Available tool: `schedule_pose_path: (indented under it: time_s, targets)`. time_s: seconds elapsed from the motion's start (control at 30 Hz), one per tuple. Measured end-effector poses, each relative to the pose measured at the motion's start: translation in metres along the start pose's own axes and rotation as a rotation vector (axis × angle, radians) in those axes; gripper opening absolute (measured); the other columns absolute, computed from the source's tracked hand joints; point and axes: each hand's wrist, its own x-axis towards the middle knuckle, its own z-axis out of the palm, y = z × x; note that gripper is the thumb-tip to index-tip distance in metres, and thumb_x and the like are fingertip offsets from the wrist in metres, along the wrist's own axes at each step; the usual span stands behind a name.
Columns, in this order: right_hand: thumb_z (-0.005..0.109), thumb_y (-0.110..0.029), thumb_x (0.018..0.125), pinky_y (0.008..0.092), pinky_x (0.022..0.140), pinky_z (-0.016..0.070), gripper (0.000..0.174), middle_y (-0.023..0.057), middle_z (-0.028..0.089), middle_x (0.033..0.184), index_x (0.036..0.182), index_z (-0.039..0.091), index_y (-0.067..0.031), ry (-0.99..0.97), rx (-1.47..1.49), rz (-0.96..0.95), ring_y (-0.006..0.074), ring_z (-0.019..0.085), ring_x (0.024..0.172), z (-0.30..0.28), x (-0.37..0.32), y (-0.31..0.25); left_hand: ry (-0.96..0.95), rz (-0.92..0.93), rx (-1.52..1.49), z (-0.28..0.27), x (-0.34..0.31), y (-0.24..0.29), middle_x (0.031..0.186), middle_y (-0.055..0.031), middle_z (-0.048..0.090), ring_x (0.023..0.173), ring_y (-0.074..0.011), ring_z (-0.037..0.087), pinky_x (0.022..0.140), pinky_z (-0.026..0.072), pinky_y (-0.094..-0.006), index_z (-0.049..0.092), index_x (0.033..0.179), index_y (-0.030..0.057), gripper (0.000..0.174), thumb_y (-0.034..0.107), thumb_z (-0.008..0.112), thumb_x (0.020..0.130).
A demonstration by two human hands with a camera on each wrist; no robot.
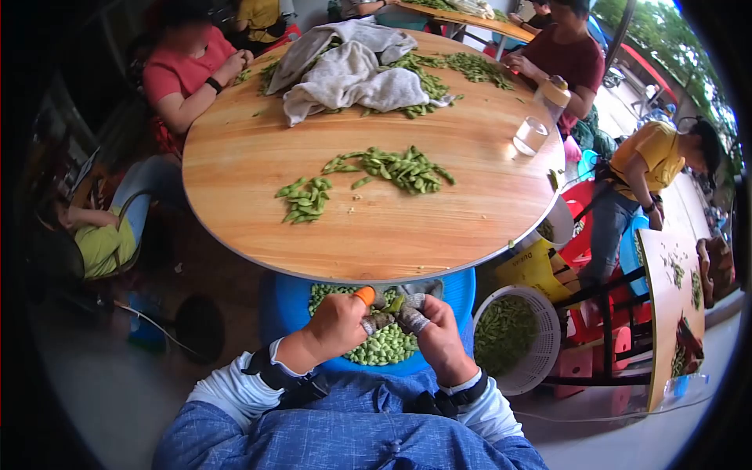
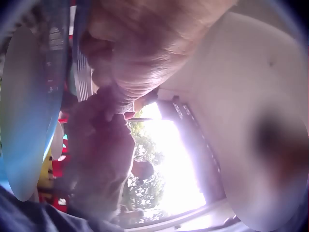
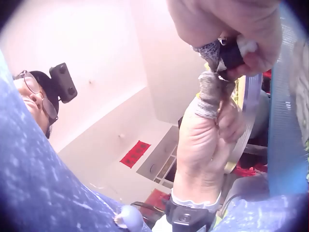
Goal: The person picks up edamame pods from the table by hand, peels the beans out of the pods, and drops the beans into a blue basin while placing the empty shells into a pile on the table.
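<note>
Both hands meet over a blue basin (image 1: 465, 291) of shelled green beans (image 1: 381, 345). The left hand (image 1: 337, 323), an orange cover on one finger, and the right hand (image 1: 443, 338), with grey wrapped fingertips, pinch a green pod (image 1: 396, 304) between them. In the left wrist view the left hand (image 2: 145, 48) shows from close by, its fingertips partly hidden. The right wrist view has the wrapped fingers of both hands touching; the pod cannot be made out clearly there.
A round wooden table (image 1: 266, 227) bears loose pods (image 1: 407, 171) and a grey cloth (image 1: 345, 74). To the right stand a white basket (image 1: 550, 345) of pods, a yellow bag (image 1: 533, 270) and red stools. Several people sit around.
</note>
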Motion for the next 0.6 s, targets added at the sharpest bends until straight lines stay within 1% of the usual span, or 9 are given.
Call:
schedule_pose_path:
  time_s: [0.03,0.13,0.23,0.27,0.37,0.4,0.5,0.53,0.6]
  targets:
    - [0.051,-0.001,0.080,0.0215,0.068,0.0406,0.011,-0.0001,0.058,0.084,0.090,0.056,0.0004,0.006,-0.007,0.007,0.0068,0.051,0.076,0.001,-0.002,-0.003,0.043,0.127,0.059,0.004,-0.002,-0.005,0.070,-0.0167,0.057,0.062,-0.0320,0.057,0.054,0.0447,-0.0340,0.055,0.089,0.0012,0.025,0.010,0.062,0.066]
    - [0.052,-0.002,0.080,0.0222,0.071,0.0415,0.014,0.0015,0.059,0.087,0.092,0.056,0.0010,-0.015,0.019,-0.002,0.0079,0.052,0.078,0.003,-0.005,-0.002,-0.100,0.055,0.140,0.001,-0.005,0.000,0.076,-0.0187,0.058,0.070,-0.0335,0.057,0.060,0.0459,-0.0346,0.055,0.091,0.0009,0.028,0.005,0.058,0.063]
    - [0.054,-0.003,0.079,0.0231,0.075,0.0419,0.017,0.0029,0.059,0.091,0.096,0.056,0.0022,-0.059,0.026,-0.064,0.0093,0.053,0.081,0.000,-0.003,0.000,-0.060,-0.003,-0.070,0.006,-0.005,-0.001,0.080,-0.0207,0.057,0.075,-0.0344,0.056,0.064,0.0457,-0.0337,0.055,0.091,0.0005,0.031,0.001,0.055,0.061]
    - [0.054,-0.002,0.079,0.0231,0.075,0.0419,0.017,0.0030,0.059,0.091,0.096,0.056,0.0022,-0.067,0.034,-0.081,0.0093,0.053,0.081,0.000,-0.002,0.001,-0.043,-0.006,-0.119,0.008,-0.005,-0.004,0.081,-0.0174,0.058,0.075,-0.0285,0.058,0.065,0.0450,-0.0313,0.055,0.094,0.0007,0.027,0.003,0.055,0.067]
    - [0.054,-0.002,0.079,0.0232,0.076,0.0414,0.018,0.0027,0.059,0.091,0.097,0.055,0.0018,-0.106,0.045,-0.097,0.0090,0.053,0.082,-0.006,-0.001,0.008,0.050,0.049,-0.561,0.010,0.003,0.003,0.062,-0.0140,0.054,0.058,-0.0235,0.055,0.056,0.0430,-0.0348,0.052,0.086,-0.0034,0.014,0.000,0.050,0.072]
    - [0.054,-0.002,0.079,0.0233,0.076,0.0413,0.018,0.0026,0.059,0.091,0.097,0.055,0.0017,-0.118,0.031,-0.108,0.0089,0.053,0.083,-0.008,0.000,0.011,0.032,0.036,-0.590,0.012,0.002,0.001,0.057,-0.0060,0.052,0.054,-0.0125,0.048,0.053,0.0406,-0.0276,0.053,0.088,-0.0005,0.011,0.004,0.047,0.080]
    - [0.054,-0.003,0.080,0.0238,0.076,0.0410,0.018,0.0025,0.059,0.090,0.097,0.055,0.0019,-0.138,-0.021,-0.125,0.0090,0.052,0.084,-0.009,-0.002,0.008,-0.192,-0.302,-0.903,0.004,-0.003,0.000,0.058,-0.0007,0.051,0.052,-0.0066,0.044,0.049,0.0372,-0.0214,0.054,0.086,0.0018,0.012,0.007,0.044,0.083]
    - [0.055,-0.004,0.080,0.0238,0.076,0.0409,0.018,0.0026,0.059,0.090,0.096,0.055,0.0020,-0.145,-0.048,-0.130,0.0091,0.052,0.084,-0.010,-0.003,0.009,-0.192,-0.283,-0.898,0.006,-0.004,-0.002,0.057,0.0022,0.050,0.050,-0.0030,0.041,0.046,0.0342,-0.0174,0.054,0.085,0.0037,0.014,0.010,0.042,0.085]
    - [0.055,-0.003,0.079,0.0236,0.074,0.0413,0.016,0.0037,0.059,0.089,0.094,0.055,0.0024,-0.137,-0.129,-0.156,0.0096,0.052,0.082,-0.007,-0.004,0.008,-0.228,-0.380,-0.906,0.008,-0.005,-0.001,0.056,0.0016,0.049,0.048,-0.0039,0.042,0.045,0.0347,-0.0184,0.053,0.083,0.0040,0.014,0.012,0.042,0.086]
